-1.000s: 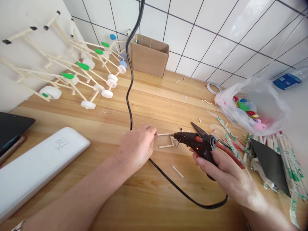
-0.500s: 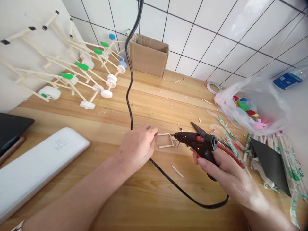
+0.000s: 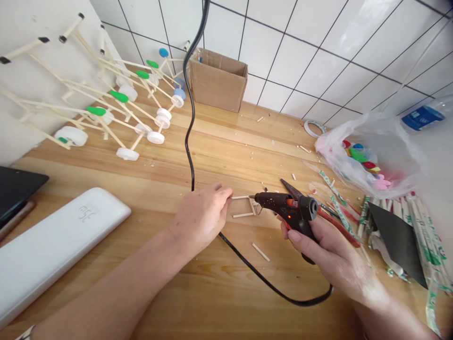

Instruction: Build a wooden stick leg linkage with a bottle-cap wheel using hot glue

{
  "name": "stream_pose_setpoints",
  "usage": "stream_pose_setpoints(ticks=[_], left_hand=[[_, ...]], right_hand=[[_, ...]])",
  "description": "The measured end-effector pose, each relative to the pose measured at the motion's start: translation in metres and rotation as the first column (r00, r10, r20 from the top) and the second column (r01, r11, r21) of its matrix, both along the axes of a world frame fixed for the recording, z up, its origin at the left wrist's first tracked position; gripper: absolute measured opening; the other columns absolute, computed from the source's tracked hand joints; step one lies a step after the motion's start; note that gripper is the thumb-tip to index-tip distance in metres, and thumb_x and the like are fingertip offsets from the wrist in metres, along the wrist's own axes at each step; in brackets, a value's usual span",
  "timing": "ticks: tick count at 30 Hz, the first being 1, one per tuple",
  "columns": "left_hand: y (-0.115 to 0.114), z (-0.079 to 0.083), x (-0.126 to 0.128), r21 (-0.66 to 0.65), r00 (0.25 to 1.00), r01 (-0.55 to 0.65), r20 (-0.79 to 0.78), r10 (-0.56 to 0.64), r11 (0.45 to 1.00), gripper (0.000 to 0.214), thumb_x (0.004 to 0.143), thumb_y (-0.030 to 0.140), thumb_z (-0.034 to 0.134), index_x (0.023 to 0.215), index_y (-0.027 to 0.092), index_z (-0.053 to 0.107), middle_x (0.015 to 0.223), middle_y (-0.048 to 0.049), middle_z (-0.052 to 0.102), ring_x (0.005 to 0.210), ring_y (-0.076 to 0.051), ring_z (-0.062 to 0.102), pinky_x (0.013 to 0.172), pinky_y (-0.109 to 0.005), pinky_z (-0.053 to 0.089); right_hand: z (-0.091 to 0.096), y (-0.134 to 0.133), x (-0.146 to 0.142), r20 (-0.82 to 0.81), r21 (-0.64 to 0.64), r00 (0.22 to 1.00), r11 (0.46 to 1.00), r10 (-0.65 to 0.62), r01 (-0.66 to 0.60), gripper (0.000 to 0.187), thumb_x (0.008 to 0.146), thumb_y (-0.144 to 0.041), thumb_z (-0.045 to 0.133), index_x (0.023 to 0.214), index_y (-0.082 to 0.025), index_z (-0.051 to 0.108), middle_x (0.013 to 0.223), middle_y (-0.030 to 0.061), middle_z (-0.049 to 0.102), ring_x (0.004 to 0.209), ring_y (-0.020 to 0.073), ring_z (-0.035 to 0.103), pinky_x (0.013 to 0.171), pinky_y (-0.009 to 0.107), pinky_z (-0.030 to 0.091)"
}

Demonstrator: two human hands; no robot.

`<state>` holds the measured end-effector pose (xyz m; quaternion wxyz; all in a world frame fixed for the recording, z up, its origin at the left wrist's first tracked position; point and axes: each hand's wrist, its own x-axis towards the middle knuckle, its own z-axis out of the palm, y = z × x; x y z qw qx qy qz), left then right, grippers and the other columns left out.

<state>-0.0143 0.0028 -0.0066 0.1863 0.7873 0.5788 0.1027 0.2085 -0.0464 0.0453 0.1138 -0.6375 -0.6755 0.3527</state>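
Note:
My right hand (image 3: 329,245) is wrapped round a black hot glue gun (image 3: 283,204) with a lit red light. Its nozzle meets a corner of a small frame of thin wooden sticks (image 3: 243,215) lying on the table. The thumb and fingers of my left hand (image 3: 205,212) pinch the end of the frame's upper stick; the fingertips partly cover it. One loose short stick (image 3: 261,251) lies in front of the frame. Just behind the gun are pliers (image 3: 292,189) with red handles, partly hidden by the gun and my right hand.
Stick models with white wheels (image 3: 127,154) stand at the left. A white power bank (image 3: 63,250) lies before them. The black cord (image 3: 190,141) crosses the table. At the back are a cardboard box (image 3: 219,85) and tape roll (image 3: 314,128); a plastic bag (image 3: 399,146) sits right.
The glue gun and my right hand have shifted slightly left, its nozzle now at the frame's upper corner. My left hand keeps its pinch on the stick.

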Motion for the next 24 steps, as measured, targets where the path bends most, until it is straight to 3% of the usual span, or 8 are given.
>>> stream_pose_setpoints(ticks=[12, 24], left_hand=[[-0.0001, 0.0004, 0.0008, -0.001, 1.000, 0.010, 0.004, -0.010, 1.000, 0.025, 0.090, 0.020, 0.040, 0.085, 0.020, 0.065, 0.082, -0.0039, 0.065, 0.073, -0.020, 0.063, 0.056, -0.028, 0.039], [0.0000, 0.0000, 0.0003, 0.003, 1.000, 0.005, -0.012, -0.005, 1.000, 0.025, 0.090, 0.021, 0.040, 0.085, 0.020, 0.065, 0.083, -0.0038, 0.066, 0.073, -0.020, 0.063, 0.056, -0.028, 0.038]], right_hand=[[-0.0013, 0.0012, -0.0002, -0.049, -0.026, 0.999, 1.000, -0.003, 0.002, 0.029, 0.089, -0.046, 0.047, 0.089, -0.021, 0.060, 0.064, -0.0029, 0.051, 0.055, 0.0130, 0.046, 0.054, 0.025, 0.045], [-0.0052, 0.0019, 0.0017, -0.094, -0.011, 0.995, 0.999, 0.030, -0.031, 0.026, 0.090, -0.044, 0.047, 0.091, -0.021, 0.058, 0.065, -0.0033, 0.045, 0.056, 0.0117, 0.042, 0.048, 0.023, 0.039]])
